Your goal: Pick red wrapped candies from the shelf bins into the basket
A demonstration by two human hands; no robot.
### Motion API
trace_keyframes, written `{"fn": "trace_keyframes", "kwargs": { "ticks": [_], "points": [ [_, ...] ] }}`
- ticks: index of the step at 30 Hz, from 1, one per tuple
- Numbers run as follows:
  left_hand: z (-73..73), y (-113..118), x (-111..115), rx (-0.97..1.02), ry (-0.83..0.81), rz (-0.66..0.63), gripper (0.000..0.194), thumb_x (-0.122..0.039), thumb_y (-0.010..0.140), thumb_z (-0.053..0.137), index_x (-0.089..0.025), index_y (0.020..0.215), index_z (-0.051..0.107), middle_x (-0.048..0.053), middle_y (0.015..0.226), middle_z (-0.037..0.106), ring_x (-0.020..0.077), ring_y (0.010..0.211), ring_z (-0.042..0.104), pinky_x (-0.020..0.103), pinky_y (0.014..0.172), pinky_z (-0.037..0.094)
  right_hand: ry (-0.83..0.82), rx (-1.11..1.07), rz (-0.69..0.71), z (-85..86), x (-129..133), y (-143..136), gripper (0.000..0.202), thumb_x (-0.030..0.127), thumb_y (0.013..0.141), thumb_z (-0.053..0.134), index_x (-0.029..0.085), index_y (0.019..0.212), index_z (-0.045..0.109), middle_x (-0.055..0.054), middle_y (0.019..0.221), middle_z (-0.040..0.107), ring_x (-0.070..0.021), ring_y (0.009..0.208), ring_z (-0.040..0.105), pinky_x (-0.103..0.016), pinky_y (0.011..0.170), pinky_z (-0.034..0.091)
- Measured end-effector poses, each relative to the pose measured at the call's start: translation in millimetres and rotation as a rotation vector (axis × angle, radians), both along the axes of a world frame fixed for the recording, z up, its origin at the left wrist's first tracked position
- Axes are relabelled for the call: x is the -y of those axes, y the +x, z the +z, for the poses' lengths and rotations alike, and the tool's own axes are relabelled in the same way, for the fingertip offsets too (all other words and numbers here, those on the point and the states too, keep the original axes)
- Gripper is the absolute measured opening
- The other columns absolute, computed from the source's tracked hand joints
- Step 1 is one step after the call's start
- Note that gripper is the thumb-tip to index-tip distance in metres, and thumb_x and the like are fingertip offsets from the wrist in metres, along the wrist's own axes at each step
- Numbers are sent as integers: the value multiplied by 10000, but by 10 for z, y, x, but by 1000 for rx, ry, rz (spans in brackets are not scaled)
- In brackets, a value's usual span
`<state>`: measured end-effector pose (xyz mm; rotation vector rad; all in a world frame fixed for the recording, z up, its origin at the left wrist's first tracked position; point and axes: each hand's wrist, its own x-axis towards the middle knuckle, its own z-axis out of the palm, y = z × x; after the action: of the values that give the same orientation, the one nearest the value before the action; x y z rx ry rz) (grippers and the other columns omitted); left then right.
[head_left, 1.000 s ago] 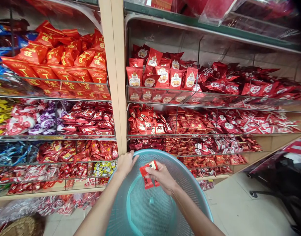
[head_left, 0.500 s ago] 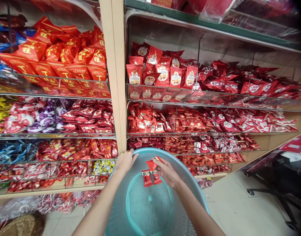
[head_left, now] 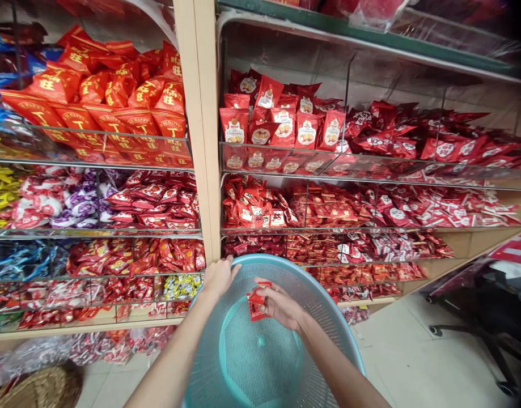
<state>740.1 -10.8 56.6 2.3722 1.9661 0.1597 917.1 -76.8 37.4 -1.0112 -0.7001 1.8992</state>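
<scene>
A large teal plastic basket with perforated sides stands before me. My left hand is closed on its far-left rim. Inside the basket is my right hand, its fingers pinching a small red candy packet. Just beneath that packet shows another red packet with dark lettering, partly covered by the fingers. I cannot tell whether the lower one lies loose or touches the hand.
Red snack packets fill the glass-fronted shelves behind the basket, split by a wooden post. A woven basket sits at lower left. A wheeled chair stands on the tiled floor at right.
My right hand has shifted slightly left and lower, with the red packet now over the packets below. One of those is now hidden. My left hand stays on the rim.
</scene>
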Motion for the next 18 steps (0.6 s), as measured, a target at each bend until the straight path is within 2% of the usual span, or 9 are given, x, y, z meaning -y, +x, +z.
{"fn": "trace_keyframes", "kwargs": {
  "ticks": [2,4,7,8,10,12,14,18],
  "points": [
    [14,6,6,1,-5,1,520,-549,863,205,-188,1053,528,124,890,668,258,829,637,329,675,453,22,13,75,-58,15,-19,477,254,633,717,197,1055,501,1,838,626,-95,733,596,-210,647,456],
    [28,11,13,3,-14,4,525,-548,864,202,-185,1057,528,128,890,668,261,836,636,330,678,451,79,132,140,-150,15,-41,533,285,640,713,194,1106,470,17,791,613,-91,661,583,-236,658,466],
    [31,16,22,7,-32,17,532,-549,864,200,-181,1074,522,138,906,666,263,853,631,338,694,449,230,542,209,-324,7,-116,673,308,643,693,167,1232,400,19,713,603,-114,552,553,-269,583,465],
    [27,17,23,8,-35,23,533,-550,863,202,-181,1078,520,140,911,665,262,858,630,339,698,448,294,723,211,-378,8,-159,699,293,630,693,152,1249,401,-4,737,617,-139,589,572,-282,592,468],
    [14,19,24,8,-30,31,527,-551,862,209,-184,1078,520,136,905,667,262,856,630,338,695,450,419,1069,191,-462,22,-270,689,244,600,694,134,1236,453,-85,901,638,-217,800,609,-309,689,474],
    [3,21,23,6,-19,36,514,-546,861,221,-189,1074,522,129,906,668,261,848,633,334,686,452,503,1314,187,-506,44,-394,635,217,610,672,133,1214,498,-144,1063,603,-277,991,566,-328,789,455],
    [-1,24,23,7,-19,39,502,-538,863,230,-189,1074,523,129,920,665,257,851,633,332,692,453,538,1438,215,-509,60,-494,587,228,662,632,147,1228,495,-162,1100,590,-296,1021,555,-340,799,446],
    [6,25,23,17,-37,37,489,-527,867,241,-183,1072,523,132,917,667,249,872,630,330,721,449,547,1468,212,-407,26,-490,590,321,765,549,142,1304,387,-143,958,642,-260,856,617,-315,698,450]
  ]
}}
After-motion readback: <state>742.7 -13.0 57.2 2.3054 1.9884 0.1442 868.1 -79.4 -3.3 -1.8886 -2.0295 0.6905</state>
